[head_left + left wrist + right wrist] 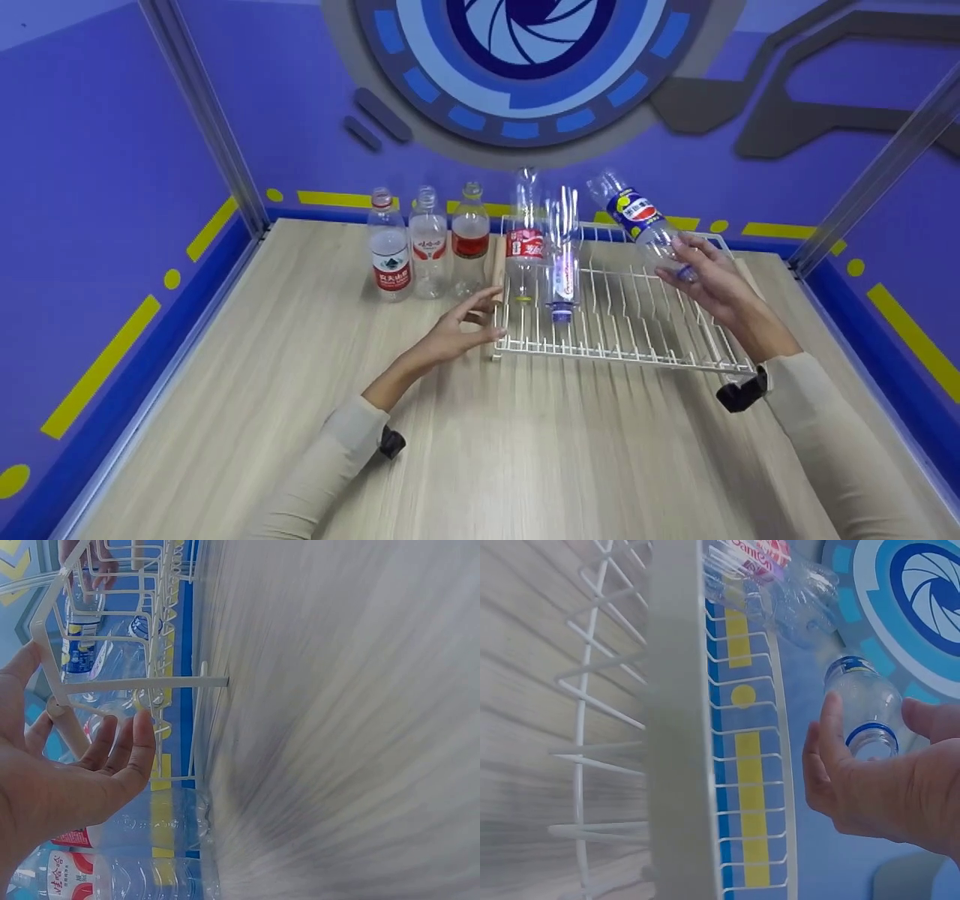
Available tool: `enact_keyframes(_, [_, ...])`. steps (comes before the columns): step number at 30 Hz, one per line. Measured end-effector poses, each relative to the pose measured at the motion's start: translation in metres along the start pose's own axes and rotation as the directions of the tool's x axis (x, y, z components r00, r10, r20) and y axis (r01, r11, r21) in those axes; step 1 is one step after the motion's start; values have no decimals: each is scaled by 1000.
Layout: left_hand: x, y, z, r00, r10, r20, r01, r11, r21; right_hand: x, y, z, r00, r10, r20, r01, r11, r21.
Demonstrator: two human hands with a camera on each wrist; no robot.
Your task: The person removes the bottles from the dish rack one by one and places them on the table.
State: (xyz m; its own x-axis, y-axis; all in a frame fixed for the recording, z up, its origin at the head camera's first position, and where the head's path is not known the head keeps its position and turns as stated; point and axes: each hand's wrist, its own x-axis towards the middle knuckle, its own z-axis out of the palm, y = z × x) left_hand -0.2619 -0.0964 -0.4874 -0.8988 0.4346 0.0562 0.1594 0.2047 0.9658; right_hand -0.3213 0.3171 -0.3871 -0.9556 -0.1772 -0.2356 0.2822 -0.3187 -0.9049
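Observation:
My right hand [716, 289] grips the neck end of a clear plastic bottle [641, 214] with a blue label. The bottle tilts over the right part of a white wire rack [622, 356], its neck down and base toward the upper left. At the rack's front left corner, my left hand [450, 334] holds the frame between thumb and fingers; the fingers lie by the wooden side bar [71, 731]. Two bottles stand neck down in the rack: one with a red label [525, 244], the other with a purple cap [561, 316]. The right wrist view shows the held bottle's neck [874, 739].
Left of the rack, a red-capped bottle [390, 259], a bottle with a red-and-white label [429, 247] and a dark red-labelled bottle [471, 244] stand upright on the wooden table [300, 360]. A blue printed wall [300, 97] rises behind.

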Motion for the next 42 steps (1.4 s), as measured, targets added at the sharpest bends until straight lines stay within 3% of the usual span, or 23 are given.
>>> enact_keyframes(8, [1, -2, -1, 1000, 1, -4, -1, 1000, -3, -11, 8, -3, 988, -115, 105, 112, 993, 33])
enact_keyframes(18, [0, -3, -3, 1000, -7, -9, 7, 1000, -2, -26, 17, 1, 952, -209, 222, 235, 967, -101])
enact_keyframes(27, [-3, 8, 0, 1000, -16, -2, 16, 1000, 15, -34, 27, 6, 926, -197, 322, 280, 931, -235])
enact_keyframes(32, [-2, 9, 2, 1000, -1, -6, 1, 999, 32, -38, 32, 12, 922, -181, 344, 279, 923, -264])
enact_keyframes(37, [-3, 15, 1, 998, 2, -57, 2, 998, 64, -40, 35, 16, 913, -163, 375, 283, 914, -291])
enact_keyframes(42, [-6, 26, 1, 990, 69, -126, -59, 995, 82, -43, 38, 19, 905, -160, 394, 288, 912, -291])
